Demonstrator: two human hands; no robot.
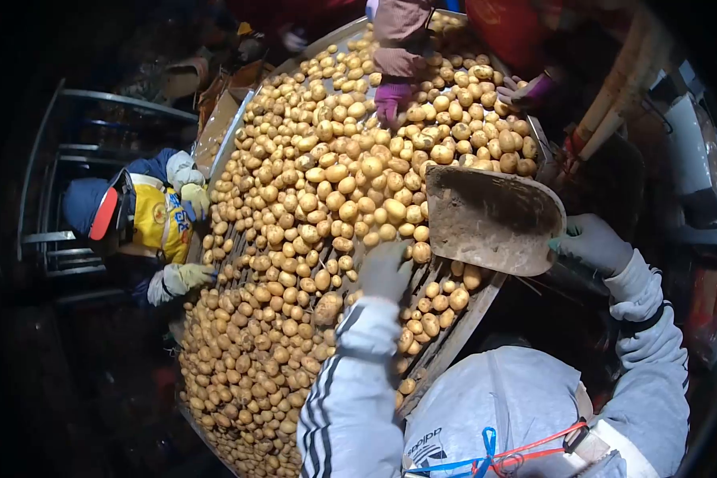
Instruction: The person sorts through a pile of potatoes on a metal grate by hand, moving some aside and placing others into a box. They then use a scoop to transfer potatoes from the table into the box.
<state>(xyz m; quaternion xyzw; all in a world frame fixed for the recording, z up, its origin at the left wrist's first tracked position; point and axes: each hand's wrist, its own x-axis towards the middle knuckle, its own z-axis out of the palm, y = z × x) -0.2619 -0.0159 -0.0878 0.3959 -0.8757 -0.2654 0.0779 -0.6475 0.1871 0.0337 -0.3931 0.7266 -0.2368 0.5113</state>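
Many potatoes cover a slatted sorting table. My left hand, in a pale glove, reaches down among the potatoes at the middle; its fingertips touch them, and whether it holds one cannot be made out. On the right, my right hand, in a grey and green glove, is closed on the edge of a worn, dirt-stained scoop. The scoop lies tilted over the right edge of the table, with potatoes on its left and below it.
A co-worker in a yellow apron stands at the left edge with gloved hands at the potatoes. Purple-gloved hands of others reach in at the top. Metal rails are at far left, wooden poles at upper right.
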